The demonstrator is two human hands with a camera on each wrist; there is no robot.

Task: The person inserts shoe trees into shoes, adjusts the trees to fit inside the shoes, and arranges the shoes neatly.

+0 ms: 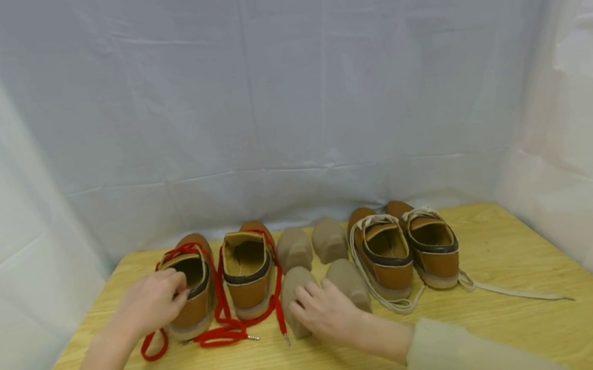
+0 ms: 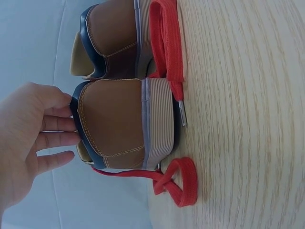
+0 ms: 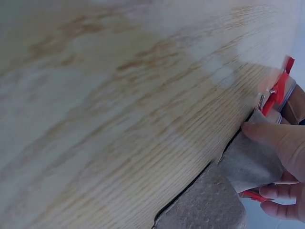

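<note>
Nearest the camera, on the yellow wood-grain tabletop (image 1: 349, 362), the right hand (image 1: 326, 313) grips a grey-brown moulded pulp shoe insert (image 1: 294, 300) at the near end of a group of four. The right wrist view shows the thumb (image 3: 271, 136) and curled fingers pinching that insert's papery edge, which the head view can't show. A second matching insert (image 1: 353, 285) sits just beside it, touching or nearly so.

To the left, the left hand (image 1: 151, 300) is at the heel of the tan leather shoe with red laces (image 1: 195, 294). The left wrist view has the fingers (image 2: 57, 125) fairly straight, fingertips touching the dark blue heel collar, not wrapped around it. That view also shows the ribbed sole and a metal lace tip (image 2: 181, 113) up close.

The shoe openings look empty, nothing stuffed inside that I can see. The partner red-laced shoe (image 1: 248, 273) stands next to it, red laces (image 1: 220, 334) spilling onto the table.

Further back are two more pulp inserts (image 1: 311, 245), then a pair of tan shoes with cream laces (image 1: 405, 249) to the right. White sheeting (image 1: 285, 88) hangs behind everything.
</note>
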